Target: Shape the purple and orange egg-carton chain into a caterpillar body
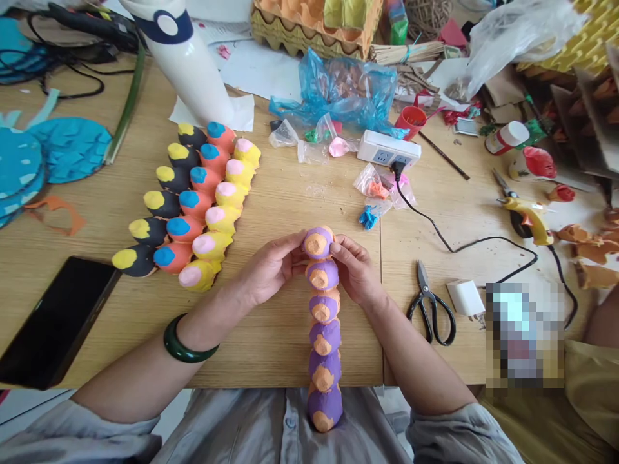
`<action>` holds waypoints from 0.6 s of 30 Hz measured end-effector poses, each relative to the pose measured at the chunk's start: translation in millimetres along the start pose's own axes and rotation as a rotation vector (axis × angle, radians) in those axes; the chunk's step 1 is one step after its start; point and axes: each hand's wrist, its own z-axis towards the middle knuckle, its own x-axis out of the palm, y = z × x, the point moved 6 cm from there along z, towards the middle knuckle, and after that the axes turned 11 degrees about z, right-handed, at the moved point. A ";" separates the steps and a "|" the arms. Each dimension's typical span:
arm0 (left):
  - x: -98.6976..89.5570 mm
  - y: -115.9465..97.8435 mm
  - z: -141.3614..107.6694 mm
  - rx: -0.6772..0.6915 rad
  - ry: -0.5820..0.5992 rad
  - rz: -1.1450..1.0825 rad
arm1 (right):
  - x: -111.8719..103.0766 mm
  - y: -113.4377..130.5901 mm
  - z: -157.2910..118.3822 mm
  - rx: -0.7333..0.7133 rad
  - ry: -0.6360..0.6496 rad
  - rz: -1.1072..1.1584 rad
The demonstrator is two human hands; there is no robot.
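Observation:
Between my two hands is a strip of egg carton cups [325, 338], purple with orange tips, its near end reaching past the table edge over my lap. My left hand [276, 264] grips the far end from the left, thumb on the top cup. From the right, my right hand [356, 267] pinches that same end cup. To the left lie painted egg carton strips side by side: a black strip with yellow tips [159, 201], an orange strip with blue tips [196, 193] and a yellow strip with pink tips [222, 209].
Black-handled scissors [425, 303], a white plug adapter [465, 298] and a yellow glue gun [527, 216] lie right. A power strip [389, 149] and blue plastic bag [345, 87] sit behind. A black phone [60, 319] lies front left. Another person's clothed leg [556, 412] shows at right.

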 end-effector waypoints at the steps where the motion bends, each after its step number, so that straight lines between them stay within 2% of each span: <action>1: 1.2 -0.5 -0.3 0.000 0.008 0.029 | 0.7 -0.7 0.0 -0.001 0.005 0.017; 5: 7.2 -9.1 -1.1 0.037 0.020 0.124 | -0.5 1.6 1.6 -0.022 0.012 0.071; 12: 16.2 -31.9 11.3 0.049 0.014 0.271 | -2.2 7.9 5.8 -0.064 0.046 0.021; 18: 22.4 -31.9 18.2 -0.011 0.005 0.243 | -5.9 6.9 9.2 -0.081 0.046 0.054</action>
